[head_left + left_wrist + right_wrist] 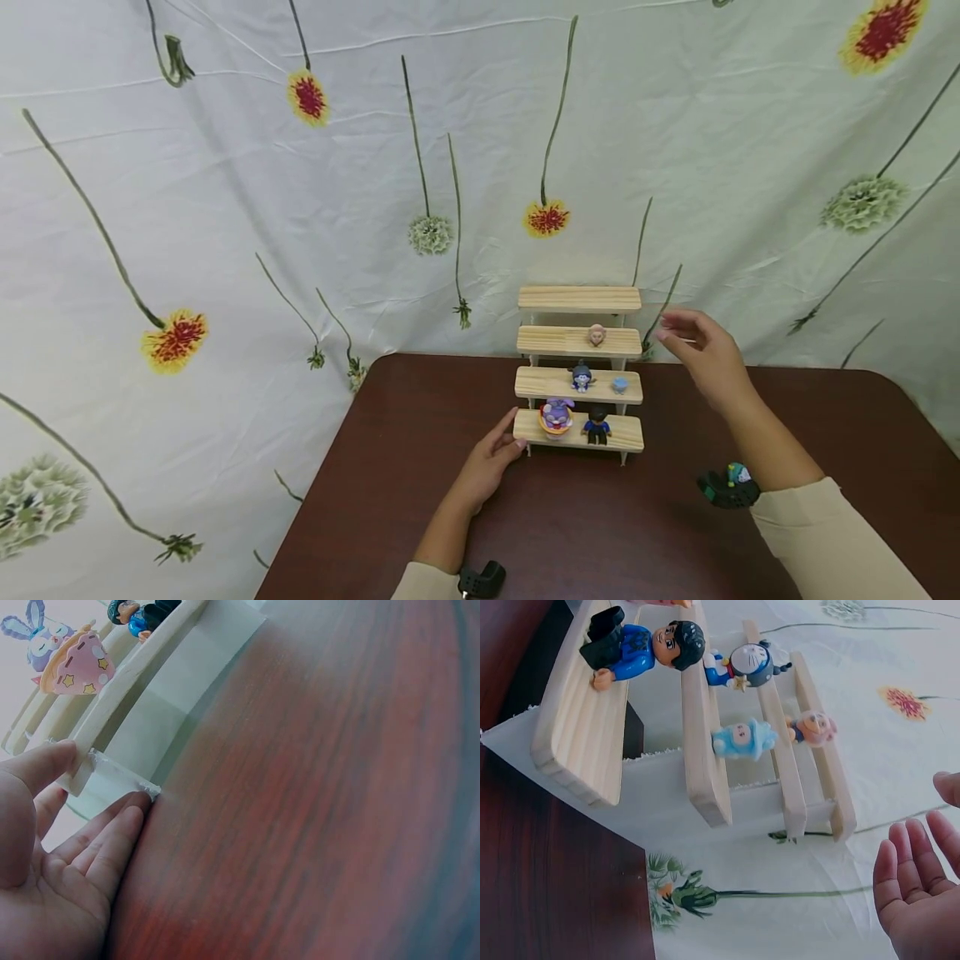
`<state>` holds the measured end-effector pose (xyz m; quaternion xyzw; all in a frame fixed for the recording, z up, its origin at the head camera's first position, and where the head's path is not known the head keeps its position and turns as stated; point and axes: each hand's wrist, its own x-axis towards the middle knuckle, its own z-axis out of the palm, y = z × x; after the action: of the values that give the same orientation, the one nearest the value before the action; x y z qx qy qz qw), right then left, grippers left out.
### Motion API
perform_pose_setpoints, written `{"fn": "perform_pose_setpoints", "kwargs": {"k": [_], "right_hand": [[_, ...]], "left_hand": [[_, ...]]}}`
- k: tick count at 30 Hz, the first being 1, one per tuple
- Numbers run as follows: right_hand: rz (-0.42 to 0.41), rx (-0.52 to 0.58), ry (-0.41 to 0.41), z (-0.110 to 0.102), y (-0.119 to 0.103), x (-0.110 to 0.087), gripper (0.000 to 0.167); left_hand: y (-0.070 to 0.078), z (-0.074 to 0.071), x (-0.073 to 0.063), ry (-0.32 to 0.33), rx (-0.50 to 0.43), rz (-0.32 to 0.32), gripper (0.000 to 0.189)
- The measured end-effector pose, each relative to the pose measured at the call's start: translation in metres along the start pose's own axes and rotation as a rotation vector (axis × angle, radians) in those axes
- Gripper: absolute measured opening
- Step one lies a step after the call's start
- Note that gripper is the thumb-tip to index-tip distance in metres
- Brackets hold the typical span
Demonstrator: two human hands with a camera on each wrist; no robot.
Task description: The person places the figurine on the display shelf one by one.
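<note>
A four-tier wooden display stand [579,298] stands on the table and bears several small toy figures. My left hand [483,471] touches the left end of its lowest tier, thumb at the front corner and fingers stretched along the side. On that tier sit a purple rabbit figure [557,419] in a pink, starred cup and a dark-haired figure in blue [597,427]. The second tier carries a grey-blue figure [581,377] and a light blue figure [742,740]; the third, a pink-haired figure [815,728]. Right of the upper tiers, my right hand [705,354] is raised, fingers loosely bent, holding nothing.
The dark red-brown table [420,417] extends on both sides of the stand. Behind it hangs a pale cloth [360,183] printed with flowers. Next to the right wrist's black strap [726,493] shows a small teal-and-white item [738,474].
</note>
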<state>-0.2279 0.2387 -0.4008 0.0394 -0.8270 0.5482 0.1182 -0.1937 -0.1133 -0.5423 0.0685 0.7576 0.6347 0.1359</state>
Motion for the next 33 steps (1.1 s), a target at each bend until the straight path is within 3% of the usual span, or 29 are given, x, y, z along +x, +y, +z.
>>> {"fn": "perform_pose_setpoints", "kwargs": {"k": [7, 17, 33], "right_hand": [[-0.029, 0.065, 0.053, -0.009, 0.008, -0.004, 0.047], [0.007, 0.036, 0.053, -0.019, 0.018, -0.018, 0.031], [0.043, -0.045, -0.016, -0.035, 0.03, -0.044, 0.04]], "left_hand": [[0.001, 0.001, 0.0, -0.001, -0.001, 0.008, 0.063], [0.002, 0.001, -0.001, 0.001, 0.006, -0.002, 0.063], [0.0, 0.0, 0.0, 0.004, 0.007, -0.008, 0.062]]}}
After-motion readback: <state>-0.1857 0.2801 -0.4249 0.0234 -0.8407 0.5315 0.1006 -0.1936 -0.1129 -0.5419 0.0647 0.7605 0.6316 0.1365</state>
